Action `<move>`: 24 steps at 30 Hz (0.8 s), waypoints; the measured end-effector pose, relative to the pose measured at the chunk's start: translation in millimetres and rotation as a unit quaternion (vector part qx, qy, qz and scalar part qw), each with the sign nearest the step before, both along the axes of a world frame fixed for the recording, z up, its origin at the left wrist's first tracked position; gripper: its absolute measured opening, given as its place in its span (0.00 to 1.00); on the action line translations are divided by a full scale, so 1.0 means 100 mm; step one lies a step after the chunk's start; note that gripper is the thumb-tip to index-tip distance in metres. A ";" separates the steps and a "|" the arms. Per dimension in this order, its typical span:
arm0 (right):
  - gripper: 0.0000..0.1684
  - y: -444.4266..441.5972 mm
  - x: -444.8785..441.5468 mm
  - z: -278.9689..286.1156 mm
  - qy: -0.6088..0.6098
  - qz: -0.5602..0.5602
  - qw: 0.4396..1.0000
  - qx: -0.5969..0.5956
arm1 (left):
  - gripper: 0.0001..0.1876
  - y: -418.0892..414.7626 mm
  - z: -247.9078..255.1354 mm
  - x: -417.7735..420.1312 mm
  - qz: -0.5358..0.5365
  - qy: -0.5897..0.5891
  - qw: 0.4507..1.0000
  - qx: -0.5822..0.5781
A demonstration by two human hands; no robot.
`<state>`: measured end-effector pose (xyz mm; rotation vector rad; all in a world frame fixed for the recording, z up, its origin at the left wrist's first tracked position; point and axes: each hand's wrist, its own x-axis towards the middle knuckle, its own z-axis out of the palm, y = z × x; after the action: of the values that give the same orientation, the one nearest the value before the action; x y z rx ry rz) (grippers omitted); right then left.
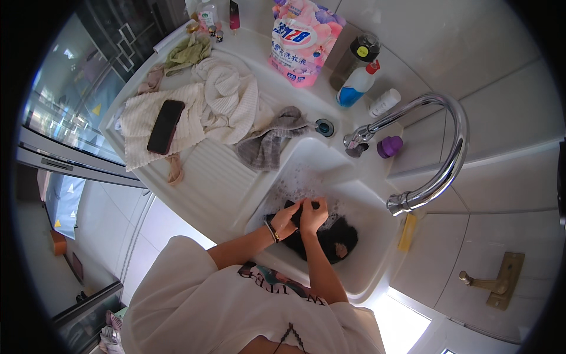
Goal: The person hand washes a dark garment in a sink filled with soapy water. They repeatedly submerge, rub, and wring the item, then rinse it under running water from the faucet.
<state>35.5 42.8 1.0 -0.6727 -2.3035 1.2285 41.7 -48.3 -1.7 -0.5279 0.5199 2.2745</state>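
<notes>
A black cloth garment point(347, 236) lies in soapy water in the white sink basin point(376, 261), a small light patch showing on it. Part of its fabric is bunched up between my two hands over the basin. My left hand point(284, 222), with bracelets at the wrist, pinches the cloth from the left. Close against it, my right hand point(314, 215) is closed around the same cloth, its fingers curled. Suds point(300, 181) float along the far side of the basin. How the fingers grip underneath is hidden.
The chrome faucet point(460, 132) arches over the basin's right side. On the ridged washboard point(216, 172) lie a grey cloth point(269, 141), white knit fabric point(227, 97) and a phone point(166, 127). A detergent pouch point(303, 42), a spray bottle point(357, 86) and a purple cap point(390, 146) stand behind.
</notes>
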 end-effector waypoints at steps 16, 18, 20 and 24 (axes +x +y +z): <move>0.11 -0.27 0.40 0.00 0.008 0.080 0.996 -0.037 | 0.20 -0.15 -0.43 -0.10 0.055 -0.150 0.978 -0.137; 0.11 -0.28 0.40 0.00 -0.006 0.083 0.995 -0.056 | 0.20 -0.17 -0.49 -0.09 0.038 -0.126 0.981 -0.141; 0.12 -0.26 0.41 -0.06 -0.018 0.083 0.994 -0.070 | 0.21 -0.15 -0.67 -0.04 0.004 -0.067 0.988 -0.142; 0.25 -0.07 0.31 -0.27 -0.005 0.024 0.928 -0.373 | 0.24 -0.04 -0.04 0.03 -0.096 0.200 0.950 -0.219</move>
<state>66.4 35.5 -25.5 -0.8581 -1.8162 2.1495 45.0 -52.3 -5.4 -0.2043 1.2415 2.0811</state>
